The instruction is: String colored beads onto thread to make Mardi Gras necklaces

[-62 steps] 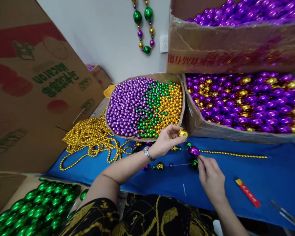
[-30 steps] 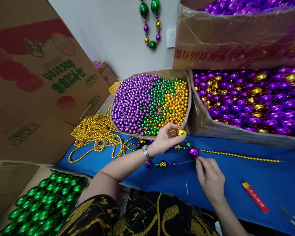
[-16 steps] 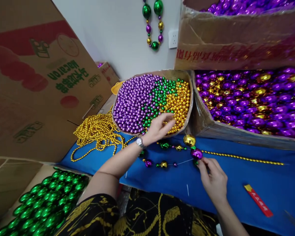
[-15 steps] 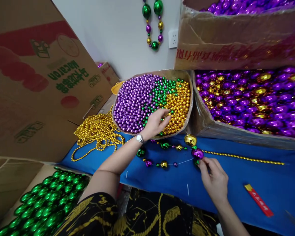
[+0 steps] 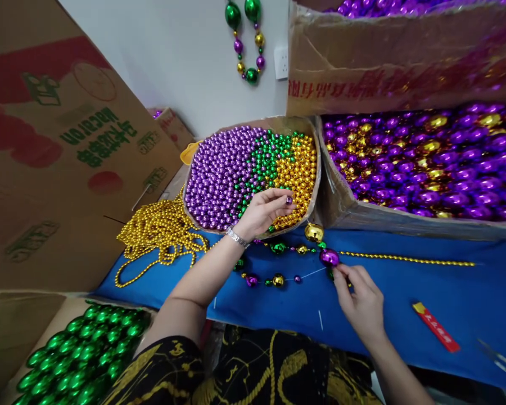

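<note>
My left hand point(image 5: 259, 211) hovers over the round box of small beads point(image 5: 253, 169) and pinches one small purple bead point(image 5: 289, 199) between thumb and fingertips. My right hand point(image 5: 360, 298) rests on the blue cloth point(image 5: 405, 292) with fingers pinched on the strand beside a large purple bead point(image 5: 329, 257). A large gold bead point(image 5: 314, 232) lies just above it, free of either hand. The half-made strand point(image 5: 278, 278) of mixed beads lies across the cloth between my hands.
A pile of gold bead chain point(image 5: 160, 233) lies at the left. A carton of large green beads point(image 5: 76, 354) sits near my left elbow. Cartons of purple and gold beads point(image 5: 421, 163) stand at the right. A red lighter point(image 5: 436, 334) and scissors point(image 5: 500, 360) lie on the cloth.
My left hand let go of the large gold bead, reached into the box of small beads and came up pinching a small purple bead. My right hand stayed on the strand.
</note>
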`<state>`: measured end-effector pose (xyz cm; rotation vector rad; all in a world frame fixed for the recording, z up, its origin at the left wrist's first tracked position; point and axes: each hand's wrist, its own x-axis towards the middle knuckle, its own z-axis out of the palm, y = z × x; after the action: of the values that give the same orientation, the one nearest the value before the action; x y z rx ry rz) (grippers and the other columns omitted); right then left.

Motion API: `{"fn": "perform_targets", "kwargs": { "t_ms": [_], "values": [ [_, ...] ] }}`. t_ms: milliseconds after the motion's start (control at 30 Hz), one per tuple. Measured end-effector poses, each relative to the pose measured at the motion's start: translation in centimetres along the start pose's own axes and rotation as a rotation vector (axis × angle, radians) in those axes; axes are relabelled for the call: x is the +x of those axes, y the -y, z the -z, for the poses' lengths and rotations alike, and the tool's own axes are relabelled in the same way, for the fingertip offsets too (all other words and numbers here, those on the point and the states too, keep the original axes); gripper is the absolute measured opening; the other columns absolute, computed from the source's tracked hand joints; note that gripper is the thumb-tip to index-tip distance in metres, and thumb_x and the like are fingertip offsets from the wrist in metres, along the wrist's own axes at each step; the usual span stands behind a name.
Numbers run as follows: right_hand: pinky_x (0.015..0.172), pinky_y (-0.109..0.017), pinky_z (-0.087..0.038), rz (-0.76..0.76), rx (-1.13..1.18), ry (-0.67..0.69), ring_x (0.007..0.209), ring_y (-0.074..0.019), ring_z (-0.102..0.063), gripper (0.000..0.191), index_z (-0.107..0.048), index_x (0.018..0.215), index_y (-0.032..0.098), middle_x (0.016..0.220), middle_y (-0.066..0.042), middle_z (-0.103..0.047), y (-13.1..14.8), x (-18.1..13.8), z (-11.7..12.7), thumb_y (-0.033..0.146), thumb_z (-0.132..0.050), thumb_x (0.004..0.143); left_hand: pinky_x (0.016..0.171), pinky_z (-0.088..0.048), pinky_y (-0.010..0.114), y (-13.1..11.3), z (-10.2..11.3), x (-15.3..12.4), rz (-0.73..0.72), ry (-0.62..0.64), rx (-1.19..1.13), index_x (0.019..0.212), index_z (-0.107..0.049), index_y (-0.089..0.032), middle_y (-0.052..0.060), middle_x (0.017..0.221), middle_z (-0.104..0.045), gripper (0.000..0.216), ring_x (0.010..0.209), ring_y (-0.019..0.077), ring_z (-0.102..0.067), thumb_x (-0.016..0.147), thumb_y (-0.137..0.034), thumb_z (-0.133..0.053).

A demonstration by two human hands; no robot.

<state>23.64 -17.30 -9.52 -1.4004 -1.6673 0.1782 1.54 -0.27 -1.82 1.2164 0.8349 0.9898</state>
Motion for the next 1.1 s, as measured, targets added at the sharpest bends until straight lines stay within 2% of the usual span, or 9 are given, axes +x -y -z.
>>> {"fn": "perform_targets", "kwargs": {
  "t_ms": [67,167,367,567,733,800,933,1000,1100],
  "values": [
    [0.074,-0.022,-0.049,0.010,0.002,0.000,0.075,-0.0109,-0.062,0.010,-0.063,0.099,0.018,0.084,-0.002,-0.062,0.2,0.1,0.0,0.018,-0.057,0.092,0.081,-0.055,0.028,-0.3,-1.4,-1.2,0.069,0.019,-0.177,0.101,-0.070,-0.016,0.006,0.093,-0.072,0.025,0.082,0.0129,-0.069,0.079,-0.028,-0.073],
    [0.074,-0.022,-0.049,0.022,-0.001,-0.001,0.074,-0.0104,-0.062,0.010,-0.064,0.099,0.019,0.083,-0.001,-0.063,0.4,0.2,0.0,0.017,-0.057,0.091,0.077,-0.056,0.026,-0.3,-2.6,-2.1,0.114,0.013,-0.237,0.096,-0.074,-0.015,0.005,0.088,-0.073,0.025,0.077,0.0116,-0.069,0.074,-0.026,-0.078],
    [0.071,-0.023,-0.051,0.019,-0.015,-0.016,0.072,-0.0118,-0.064,0.011,-0.066,0.097,0.020,0.081,-0.002,-0.065,0.5,0.5,0.2,0.020,-0.056,0.092,0.073,-0.055,0.021,0.3,-3.2,-2.3,0.086,0.025,-0.199,0.094,-0.074,-0.016,0.002,0.084,-0.073,0.024,0.072,0.0079,-0.067,0.072,-0.023,-0.080],
    [0.067,-0.024,-0.054,0.023,-0.097,-0.042,0.072,-0.0133,-0.066,0.015,-0.068,0.099,0.021,0.084,-0.004,-0.067,-0.2,-0.3,0.2,0.025,-0.056,0.092,0.075,-0.054,0.022,0.5,-3.2,-2.4,-0.012,0.026,-0.115,0.089,-0.069,-0.015,0.002,0.086,-0.070,0.025,0.077,0.0083,-0.065,0.069,-0.023,-0.082],
    [0.070,-0.024,-0.055,0.021,-0.097,-0.052,0.074,-0.0132,-0.067,0.014,-0.068,0.099,0.021,0.086,-0.004,-0.068,-0.5,-1.0,0.3,0.023,-0.058,0.091,0.068,-0.052,0.022,0.8,-3.6,-2.8,0.020,0.035,-0.074,0.086,-0.067,-0.014,0.001,0.080,-0.069,0.026,0.070,0.0077,-0.062,0.068,-0.024,-0.083],
    [0.074,-0.025,-0.055,-0.040,-0.055,-0.015,0.077,-0.0139,-0.068,0.013,-0.067,0.099,0.021,0.088,-0.004,-0.069,-0.8,-1.5,0.3,0.025,-0.058,0.091,0.068,-0.053,0.023,1.1,-3.9,-3.2,0.038,0.065,-0.052,0.086,-0.068,-0.014,0.002,0.080,-0.069,0.026,0.071,0.0084,-0.063,0.068,-0.024,-0.083],
    [0.070,-0.026,-0.058,-0.333,0.172,0.120,0.077,-0.0148,-0.070,0.021,-0.059,0.109,0.020,0.090,-0.004,-0.071,-1.9,-3.8,-0.6,0.033,-0.056,0.092,0.067,-0.053,0.023,2.4,-4.9,-4.7,0.056,0.140,0.001,0.089,-0.071,-0.014,0.005,0.085,-0.071,0.021,0.071,0.0089,-0.064,0.076,-0.029,-0.077],
    [0.069,-0.026,-0.058,-0.411,0.232,0.175,0.077,-0.0154,-0.071,0.025,-0.055,0.112,0.018,0.090,-0.005,-0.072,-2.5,-5.0,-1.0,0.034,-0.054,0.093,0.067,-0.054,0.024,3.3,-5.4,-5.6,-0.009,0.166,0.098,0.087,-0.071,-0.014,0.006,0.090,-0.072,0.018,0.074,0.0099,-0.064,0.081,-0.031,-0.072],
    [0.070,-0.028,-0.058,-0.342,0.126,0.278,0.079,-0.0167,-0.072,0.026,-0.056,0.115,0.018,0.093,-0.006,-0.073,-2.9,-5.7,-0.6,0.030,-0.051,0.092,0.075,-0.056,0.028,4.4,-6.1,-6.8,-0.242,0.201,0.353,0.085,-0.070,-0.015,0.008,0.093,-0.071,0.014,0.084,0.0136,-0.066,0.086,-0.029,-0.066]
  ]
}}
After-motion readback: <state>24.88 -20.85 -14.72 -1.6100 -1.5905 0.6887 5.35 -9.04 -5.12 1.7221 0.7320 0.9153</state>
